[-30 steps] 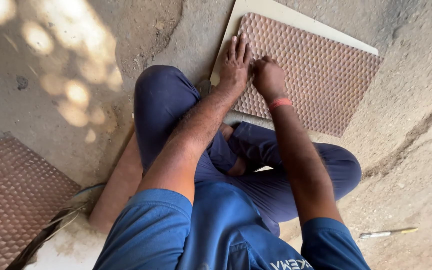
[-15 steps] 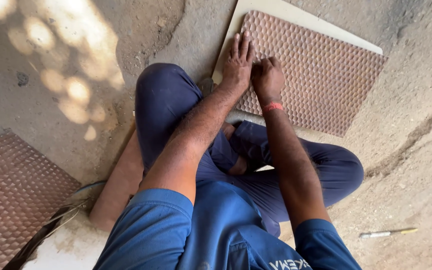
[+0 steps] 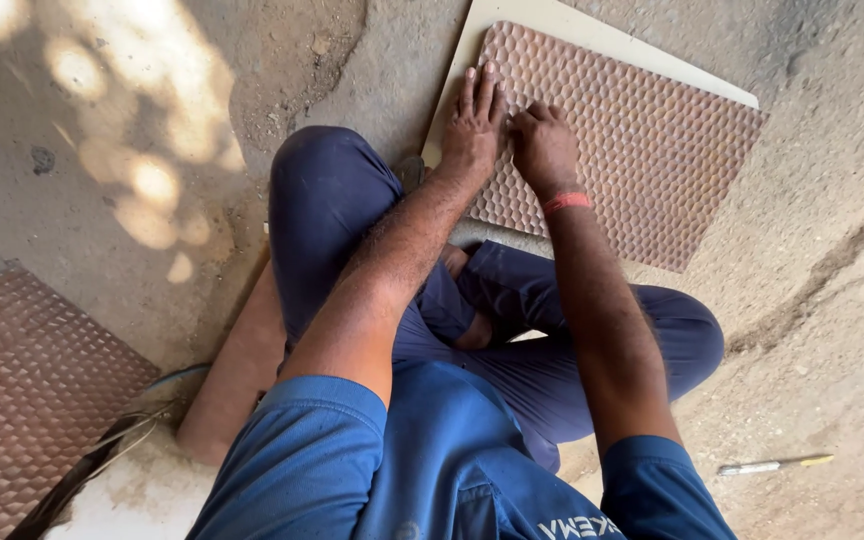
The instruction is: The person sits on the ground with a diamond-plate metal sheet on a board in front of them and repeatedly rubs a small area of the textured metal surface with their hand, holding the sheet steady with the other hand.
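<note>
Hands (image 3: 507, 135) unmoved on mat (image 3: 642, 150), right fist curled

You are sitting cross-legged on a rough, dusty grey concrete floor (image 3: 152, 250) in what is looking like an open-air craft workshop or work yard. Dappled sunlight is falling across the ground. A brown, dimpled, honeycomb-patterned rectangular sheet (image 3: 642, 150) is lying on a pale cream flat board (image 3: 552, 22) in front of you, and a second brown embossed sheet (image 3: 22, 390) is lying off to your left. A thin pencil-like tool with a yellow tip (image 3: 770, 465) is resting on the floor at your right.
</note>
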